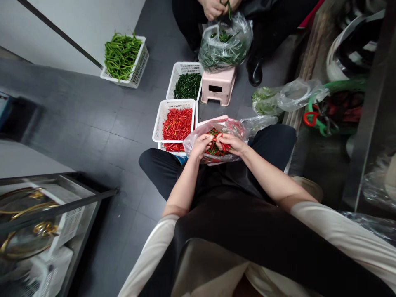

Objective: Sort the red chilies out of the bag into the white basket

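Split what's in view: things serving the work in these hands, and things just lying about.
In use, it seems:
left hand
right hand
red chillies
clear bag
upper white basket

Apparently just lying about:
glass lids
green-rimmed container

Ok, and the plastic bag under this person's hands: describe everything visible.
The clear plastic bag looks thin and crumpled, its mouth spread open, with green-stemmed red chillies inside. It sits between the person's knees, over something pale pink, mostly hidden. The left hand and right hand are at its mouth; whether it touches the white baskets is unclear.
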Tool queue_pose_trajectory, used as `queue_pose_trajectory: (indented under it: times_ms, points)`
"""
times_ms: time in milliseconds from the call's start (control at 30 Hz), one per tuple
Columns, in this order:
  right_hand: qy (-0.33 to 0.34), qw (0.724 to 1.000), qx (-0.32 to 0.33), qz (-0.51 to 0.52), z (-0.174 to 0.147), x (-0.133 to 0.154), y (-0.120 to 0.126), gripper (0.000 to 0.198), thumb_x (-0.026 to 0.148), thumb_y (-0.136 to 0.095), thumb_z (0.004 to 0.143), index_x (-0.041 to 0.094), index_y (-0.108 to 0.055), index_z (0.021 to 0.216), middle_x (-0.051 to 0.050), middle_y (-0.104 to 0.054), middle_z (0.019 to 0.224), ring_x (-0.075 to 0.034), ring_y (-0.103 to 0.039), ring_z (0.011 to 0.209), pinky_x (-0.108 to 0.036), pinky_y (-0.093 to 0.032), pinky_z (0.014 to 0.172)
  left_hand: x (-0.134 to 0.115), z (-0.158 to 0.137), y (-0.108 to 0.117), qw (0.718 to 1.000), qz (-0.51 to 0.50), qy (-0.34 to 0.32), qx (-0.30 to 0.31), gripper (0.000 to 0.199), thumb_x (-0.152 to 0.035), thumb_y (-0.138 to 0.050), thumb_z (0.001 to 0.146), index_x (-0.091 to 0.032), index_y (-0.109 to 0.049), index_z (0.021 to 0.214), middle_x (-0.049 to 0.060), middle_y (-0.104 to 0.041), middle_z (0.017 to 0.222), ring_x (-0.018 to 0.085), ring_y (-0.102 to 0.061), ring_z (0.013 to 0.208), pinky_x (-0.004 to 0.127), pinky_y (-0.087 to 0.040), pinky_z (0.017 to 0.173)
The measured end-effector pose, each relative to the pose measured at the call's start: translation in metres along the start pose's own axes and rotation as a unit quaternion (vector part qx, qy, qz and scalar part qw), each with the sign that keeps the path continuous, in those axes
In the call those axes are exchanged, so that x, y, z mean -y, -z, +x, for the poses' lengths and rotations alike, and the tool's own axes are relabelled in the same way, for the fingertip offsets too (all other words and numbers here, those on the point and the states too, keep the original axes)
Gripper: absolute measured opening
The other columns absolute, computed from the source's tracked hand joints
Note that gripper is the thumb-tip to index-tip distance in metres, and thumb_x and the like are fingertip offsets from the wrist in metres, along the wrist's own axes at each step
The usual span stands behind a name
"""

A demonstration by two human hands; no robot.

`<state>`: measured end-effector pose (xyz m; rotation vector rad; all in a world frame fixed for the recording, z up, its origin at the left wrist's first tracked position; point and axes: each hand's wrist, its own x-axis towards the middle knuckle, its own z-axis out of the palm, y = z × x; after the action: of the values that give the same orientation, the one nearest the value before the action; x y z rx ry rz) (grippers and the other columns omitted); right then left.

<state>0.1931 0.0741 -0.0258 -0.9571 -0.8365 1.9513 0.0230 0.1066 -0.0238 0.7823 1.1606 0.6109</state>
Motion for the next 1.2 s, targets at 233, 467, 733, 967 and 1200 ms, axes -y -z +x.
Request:
queue_pose_trajectory:
  times_ms: [233, 467, 733, 967, 1200]
  points:
    - [-0.011, 0.992, -0.091, 0.090, 0.011, -0.010, -0.008, 0.029, 0.040, -0.068, 0.077, 0.021, -0.051, 0.091, 0.003, -0.057, 0.070, -0.006, -0.044, 0.047, -0.016, -0.033, 0.042, -0.003, 0.006, -0.008, 0.992, -0.006, -0.079, -0.099, 0.018, -0.022, -0.071, 0.072, -0.017, -0.061, 0.086, -0.005, -0.056, 0.061, 0.005, -0.050, 0.054, 0.018, -0.045, 0.058]
    - [0.011, 0.978, -0.148, 0.148, 0.019, -0.017, -0.015, 0.011, 0.032, -0.052, 0.089, 0.023, -0.052, 0.095, 0.001, -0.060, 0.074, -0.010, -0.056, 0.062, -0.021, -0.047, 0.056, -0.001, 0.006, -0.002, 0.993, -0.081, 0.044, -0.079, 0.018, -0.024, -0.063, 0.080, -0.017, -0.059, 0.097, 0.000, -0.062, 0.073, 0.006, -0.058, 0.061, 0.017, -0.048, 0.061]
    - [0.053, 0.963, -0.256, 0.062, 0.032, -0.040, -0.007, 0.028, 0.049, -0.048, 0.087, 0.028, -0.049, 0.105, -0.001, -0.065, 0.091, -0.015, -0.062, 0.084, -0.025, -0.050, 0.063, 0.014, -0.013, -0.012, 0.970, 0.235, -0.035, 0.049, 0.036, -0.050, -0.063, 0.074, -0.016, -0.059, 0.061, -0.002, -0.053, 0.054, 0.008, -0.046, 0.050, 0.020, -0.037, 0.050]
    - [0.031, 0.967, -0.227, 0.110, 0.035, -0.044, -0.005, 0.031, 0.050, -0.060, 0.077, 0.025, -0.048, 0.092, 0.003, -0.054, 0.067, -0.012, -0.048, 0.054, -0.023, -0.039, 0.047, 0.021, -0.014, -0.016, 0.990, 0.052, -0.076, 0.105, 0.040, -0.055, -0.056, 0.080, -0.017, -0.054, 0.068, -0.005, -0.037, 0.052, 0.007, -0.032, 0.048, 0.021, -0.032, 0.051]
    - [0.070, 0.934, -0.347, 0.047, 0.033, -0.042, -0.017, 0.024, 0.047, -0.051, 0.083, 0.026, -0.044, 0.092, 0.002, -0.055, 0.078, -0.012, -0.050, 0.064, -0.022, -0.041, 0.057, 0.021, -0.017, -0.012, 0.992, 0.105, 0.023, 0.063, 0.039, -0.053, -0.059, 0.078, -0.016, -0.054, 0.067, -0.003, -0.046, 0.054, 0.007, -0.038, 0.047, 0.020, -0.028, 0.046]
